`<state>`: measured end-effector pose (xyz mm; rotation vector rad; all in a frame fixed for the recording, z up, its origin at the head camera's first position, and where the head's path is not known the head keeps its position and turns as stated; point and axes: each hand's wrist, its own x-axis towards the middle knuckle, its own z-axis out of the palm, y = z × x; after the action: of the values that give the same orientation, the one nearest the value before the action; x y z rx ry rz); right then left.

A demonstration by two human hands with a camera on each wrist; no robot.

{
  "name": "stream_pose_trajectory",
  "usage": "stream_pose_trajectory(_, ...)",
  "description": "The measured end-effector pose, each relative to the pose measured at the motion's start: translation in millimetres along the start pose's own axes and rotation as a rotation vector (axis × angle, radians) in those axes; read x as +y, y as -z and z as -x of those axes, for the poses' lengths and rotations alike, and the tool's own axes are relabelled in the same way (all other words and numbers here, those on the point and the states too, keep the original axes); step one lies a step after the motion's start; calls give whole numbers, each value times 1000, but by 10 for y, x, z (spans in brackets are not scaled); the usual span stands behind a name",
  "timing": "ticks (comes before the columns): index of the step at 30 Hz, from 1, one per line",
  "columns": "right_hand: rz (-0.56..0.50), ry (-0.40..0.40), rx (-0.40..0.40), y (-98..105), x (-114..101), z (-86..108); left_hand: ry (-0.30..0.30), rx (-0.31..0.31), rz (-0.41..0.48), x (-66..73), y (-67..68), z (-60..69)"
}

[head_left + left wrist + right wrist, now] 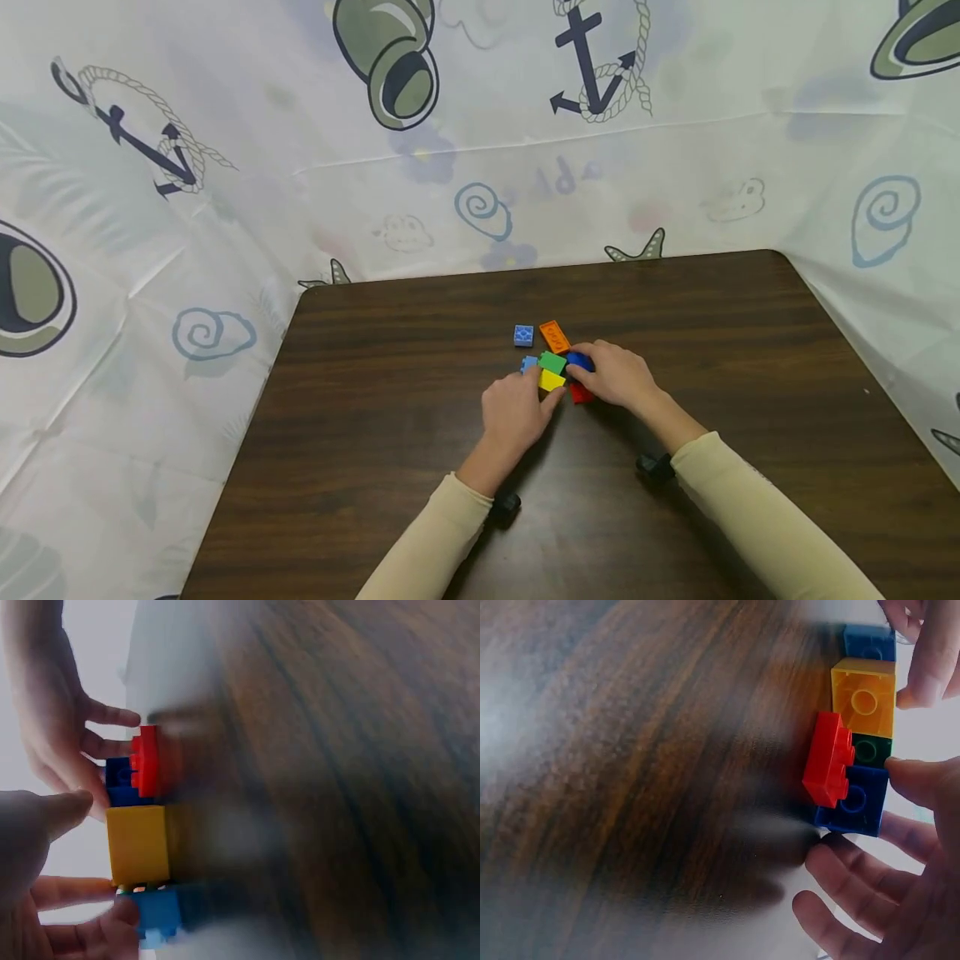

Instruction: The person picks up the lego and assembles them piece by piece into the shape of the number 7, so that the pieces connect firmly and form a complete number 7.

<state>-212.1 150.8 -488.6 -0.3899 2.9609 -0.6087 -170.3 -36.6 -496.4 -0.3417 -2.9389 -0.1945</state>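
Note:
My left hand [513,412] pinches a yellow toy brick [552,381] between thumb and index finger, its other fingers beside a light blue brick [157,913]. Thumb and index finger of my right hand [618,375] grip a dark blue brick [855,801]; the remaining fingers are spread. A green brick [552,362] lies just behind the yellow one. The red brick [826,759] stands on its side before the dark blue one, studs facing it; whether they touch I cannot tell. Fingers partly hide the light blue and dark blue bricks in the head view.
An orange brick [554,337] and a second light blue brick [523,335] lie just behind the cluster. All rest on a dark wooden table [360,433], its far edge meeting a patterned cloth [420,192].

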Motion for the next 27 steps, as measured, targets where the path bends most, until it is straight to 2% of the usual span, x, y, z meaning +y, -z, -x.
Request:
stream_pose_trajectory(6, -35, -32, 13, -1, 10, 12, 41, 25, -33, -47, -62, -23)
stream_pose_trajectory(11, -67, -76, 36, 26, 27, 29, 48, 15, 46, -144, -66, -23)
stream_pose_trajectory(20, -123, -116, 51, 55, 90, 52, -96, -29, 308, -253, -64, 44)
stream_pose_trajectory(24, -179, -122, 50, 69, 98, 68, -161, 31, 385, -276, -81, 74)
stream_pose_trajectory(27, -229, -121, 61, 76, 101, 83, -187, 65, 399, -288, -94, 84)
